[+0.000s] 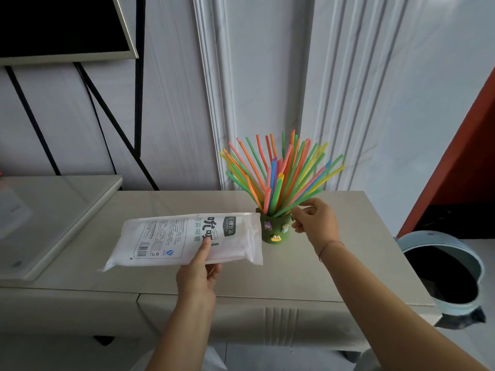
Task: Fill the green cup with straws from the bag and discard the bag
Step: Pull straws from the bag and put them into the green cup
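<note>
A green cup (277, 228) with small stuck-on figures stands on the beige cabinet top (348, 258). Several colourful straws (278, 172) fan out of it. My left hand (199, 271) pinches the white plastic bag (171, 239) by its lower edge, thumb on the printed face, and holds it flat above the cabinet, just left of the cup. The bag looks flat. My right hand (314, 219) is at the cup's right side, its curled fingers at the cup's handle and the lowest straws.
A pale blue bin (460, 301) with a black liner stands open on the floor at the right of the cabinet. A raised white unit (53, 210) sits at the left. A dark screen on black legs (61, 28) hangs upper left.
</note>
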`<move>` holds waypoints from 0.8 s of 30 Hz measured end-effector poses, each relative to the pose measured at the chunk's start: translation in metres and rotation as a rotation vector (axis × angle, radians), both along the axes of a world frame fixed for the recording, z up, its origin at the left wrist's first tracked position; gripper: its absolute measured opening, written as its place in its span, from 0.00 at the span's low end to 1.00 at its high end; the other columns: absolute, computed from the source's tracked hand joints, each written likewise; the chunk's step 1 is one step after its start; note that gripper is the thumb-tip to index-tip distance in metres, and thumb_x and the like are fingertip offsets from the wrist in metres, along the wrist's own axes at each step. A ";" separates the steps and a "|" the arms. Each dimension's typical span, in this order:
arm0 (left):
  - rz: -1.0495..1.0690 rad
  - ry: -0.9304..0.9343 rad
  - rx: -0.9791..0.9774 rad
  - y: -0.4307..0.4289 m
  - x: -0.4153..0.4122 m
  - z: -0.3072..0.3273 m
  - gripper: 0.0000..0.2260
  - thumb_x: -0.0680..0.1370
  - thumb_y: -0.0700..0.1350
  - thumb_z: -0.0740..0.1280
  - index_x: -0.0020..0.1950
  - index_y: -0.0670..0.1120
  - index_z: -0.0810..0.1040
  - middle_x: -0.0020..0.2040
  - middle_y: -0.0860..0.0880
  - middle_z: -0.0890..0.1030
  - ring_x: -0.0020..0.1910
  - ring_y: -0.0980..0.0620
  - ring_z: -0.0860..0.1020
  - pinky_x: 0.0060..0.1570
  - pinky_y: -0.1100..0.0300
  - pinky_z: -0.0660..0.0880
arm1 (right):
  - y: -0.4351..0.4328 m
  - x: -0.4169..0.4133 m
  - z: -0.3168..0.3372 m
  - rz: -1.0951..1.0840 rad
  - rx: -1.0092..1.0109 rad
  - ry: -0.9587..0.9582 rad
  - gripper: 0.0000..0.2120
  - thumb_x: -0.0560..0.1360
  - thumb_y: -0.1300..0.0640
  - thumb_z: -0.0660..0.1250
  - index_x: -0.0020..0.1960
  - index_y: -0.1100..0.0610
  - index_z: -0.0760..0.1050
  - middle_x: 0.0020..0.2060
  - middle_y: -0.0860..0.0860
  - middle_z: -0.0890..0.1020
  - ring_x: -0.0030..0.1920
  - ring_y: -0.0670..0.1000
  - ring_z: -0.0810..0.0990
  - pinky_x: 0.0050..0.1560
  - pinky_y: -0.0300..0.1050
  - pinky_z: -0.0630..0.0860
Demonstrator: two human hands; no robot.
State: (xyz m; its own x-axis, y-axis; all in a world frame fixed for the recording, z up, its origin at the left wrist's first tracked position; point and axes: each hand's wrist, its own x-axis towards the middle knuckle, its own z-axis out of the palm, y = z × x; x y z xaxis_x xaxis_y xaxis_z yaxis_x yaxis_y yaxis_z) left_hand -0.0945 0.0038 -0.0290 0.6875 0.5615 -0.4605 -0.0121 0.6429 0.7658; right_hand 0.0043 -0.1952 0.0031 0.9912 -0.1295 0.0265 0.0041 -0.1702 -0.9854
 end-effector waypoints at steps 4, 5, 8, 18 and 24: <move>0.027 -0.024 0.093 -0.002 -0.002 0.002 0.18 0.70 0.45 0.76 0.58 0.43 0.79 0.48 0.50 0.81 0.40 0.54 0.78 0.27 0.66 0.76 | 0.004 -0.019 -0.014 -0.007 0.222 0.178 0.03 0.76 0.63 0.64 0.49 0.63 0.73 0.31 0.56 0.77 0.28 0.51 0.75 0.27 0.39 0.75; 0.033 -0.037 0.125 -0.003 -0.003 0.003 0.18 0.70 0.45 0.76 0.58 0.43 0.79 0.48 0.50 0.81 0.41 0.54 0.78 0.28 0.65 0.75 | 0.007 -0.025 -0.019 0.013 0.305 0.261 0.02 0.76 0.64 0.64 0.47 0.63 0.73 0.31 0.55 0.76 0.28 0.51 0.75 0.26 0.38 0.75; 0.041 -0.077 0.227 -0.008 -0.006 0.010 0.18 0.71 0.44 0.75 0.59 0.45 0.78 0.51 0.50 0.81 0.43 0.54 0.79 0.31 0.63 0.75 | 0.019 -0.042 -0.029 0.118 0.570 0.535 0.04 0.76 0.63 0.64 0.43 0.62 0.74 0.33 0.56 0.77 0.32 0.52 0.77 0.30 0.40 0.77; -0.004 -0.130 0.632 -0.021 -0.015 0.036 0.11 0.71 0.45 0.75 0.52 0.46 0.83 0.46 0.54 0.85 0.42 0.57 0.82 0.41 0.57 0.80 | 0.040 -0.060 -0.032 0.330 0.892 0.803 0.07 0.76 0.59 0.63 0.43 0.60 0.78 0.38 0.56 0.82 0.43 0.57 0.78 0.41 0.49 0.79; -0.020 -0.165 0.723 -0.023 -0.017 0.040 0.10 0.71 0.47 0.75 0.52 0.49 0.83 0.47 0.57 0.84 0.45 0.61 0.83 0.38 0.70 0.76 | 0.043 -0.064 -0.031 0.361 0.929 0.837 0.05 0.75 0.59 0.65 0.46 0.61 0.78 0.42 0.60 0.78 0.46 0.59 0.76 0.38 0.53 0.82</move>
State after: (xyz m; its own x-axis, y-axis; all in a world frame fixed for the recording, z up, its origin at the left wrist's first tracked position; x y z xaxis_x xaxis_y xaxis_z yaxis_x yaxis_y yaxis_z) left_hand -0.1113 -0.0192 0.0110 0.7293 0.6717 0.1298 -0.1574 -0.0199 0.9873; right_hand -0.0595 -0.1517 -0.0281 0.6458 0.5103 -0.5680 -0.7632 0.4546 -0.4592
